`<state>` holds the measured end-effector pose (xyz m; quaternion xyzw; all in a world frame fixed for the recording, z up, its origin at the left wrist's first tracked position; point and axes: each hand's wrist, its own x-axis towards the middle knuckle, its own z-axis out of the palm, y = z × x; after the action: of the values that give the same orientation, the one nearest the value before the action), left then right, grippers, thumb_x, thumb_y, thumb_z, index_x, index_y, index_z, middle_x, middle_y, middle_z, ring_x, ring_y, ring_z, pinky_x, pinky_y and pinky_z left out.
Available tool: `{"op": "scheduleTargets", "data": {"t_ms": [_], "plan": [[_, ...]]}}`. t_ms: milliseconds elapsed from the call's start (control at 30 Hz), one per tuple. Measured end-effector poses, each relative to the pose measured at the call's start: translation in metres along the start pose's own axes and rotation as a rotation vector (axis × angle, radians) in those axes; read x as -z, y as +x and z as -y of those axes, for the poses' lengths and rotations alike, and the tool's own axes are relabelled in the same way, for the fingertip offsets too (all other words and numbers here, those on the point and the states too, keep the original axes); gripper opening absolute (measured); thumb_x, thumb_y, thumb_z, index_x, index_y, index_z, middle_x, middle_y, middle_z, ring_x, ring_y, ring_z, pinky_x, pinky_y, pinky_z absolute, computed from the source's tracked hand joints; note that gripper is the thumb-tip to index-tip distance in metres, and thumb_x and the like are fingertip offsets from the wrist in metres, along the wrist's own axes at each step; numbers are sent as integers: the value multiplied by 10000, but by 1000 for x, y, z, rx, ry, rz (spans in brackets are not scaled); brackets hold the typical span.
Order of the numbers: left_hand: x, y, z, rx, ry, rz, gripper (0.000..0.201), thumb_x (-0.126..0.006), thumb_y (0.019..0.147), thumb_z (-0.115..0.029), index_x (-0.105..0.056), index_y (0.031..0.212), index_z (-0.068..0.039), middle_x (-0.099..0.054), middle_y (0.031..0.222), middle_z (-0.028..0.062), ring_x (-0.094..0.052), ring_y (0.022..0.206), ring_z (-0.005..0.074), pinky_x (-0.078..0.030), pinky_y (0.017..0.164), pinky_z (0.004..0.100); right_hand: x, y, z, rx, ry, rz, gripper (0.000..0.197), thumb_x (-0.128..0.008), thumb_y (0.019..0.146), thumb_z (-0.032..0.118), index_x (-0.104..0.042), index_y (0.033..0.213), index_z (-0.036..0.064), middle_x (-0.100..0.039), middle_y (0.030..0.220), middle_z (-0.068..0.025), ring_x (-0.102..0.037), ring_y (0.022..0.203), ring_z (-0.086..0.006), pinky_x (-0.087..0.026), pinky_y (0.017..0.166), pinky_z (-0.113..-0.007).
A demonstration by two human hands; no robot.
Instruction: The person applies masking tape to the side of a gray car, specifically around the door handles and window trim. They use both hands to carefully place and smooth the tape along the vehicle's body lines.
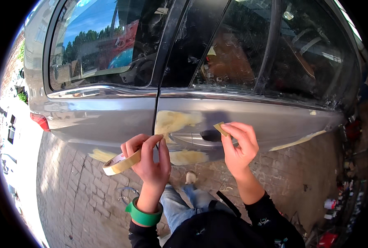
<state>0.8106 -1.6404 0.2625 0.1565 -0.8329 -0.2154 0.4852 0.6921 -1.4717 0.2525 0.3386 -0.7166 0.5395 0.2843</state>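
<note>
Cream masking-tape roll [125, 165]: left of the door handle [188, 138], grasped in left hand [151, 165]; its thumb and index tips sit close together, can't tell if they pinch anything. Right hand [241, 149] pinches a short tape piece [220, 129] by the handle's right end. Filler patches [177, 120] above-left of and below handle. Likely risks: piece could stick to fingertips or fold if the grip shifts; rough filler could weaken adhesion; a loosened hold could drop the roll.
</note>
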Motion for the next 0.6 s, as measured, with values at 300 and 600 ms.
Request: {"op": "scheduleTargets", "data": {"t_ms": [300,600], "plan": [[-62,71,79,-117,303,-208,248,-743,845,-114,-674,1083,-101,-542,1029,90,-486,940,271,-390,820,379,-19,40,-42,425,-507,112,387,-757,602,-13,-769,978,78,-655,872,-27,-610,744,-197,-517,584,-278],[-62,69,83,-88,277,-172,242,-677,866,-33,-670,1106,-62,-569,1031,89,-502,973,249,-357,867,375,-14,47,-42,441,-633,213,375,-718,614,84,-773,984,88,-657,901,-13,-586,808,-200,-542,659,-296]]}}
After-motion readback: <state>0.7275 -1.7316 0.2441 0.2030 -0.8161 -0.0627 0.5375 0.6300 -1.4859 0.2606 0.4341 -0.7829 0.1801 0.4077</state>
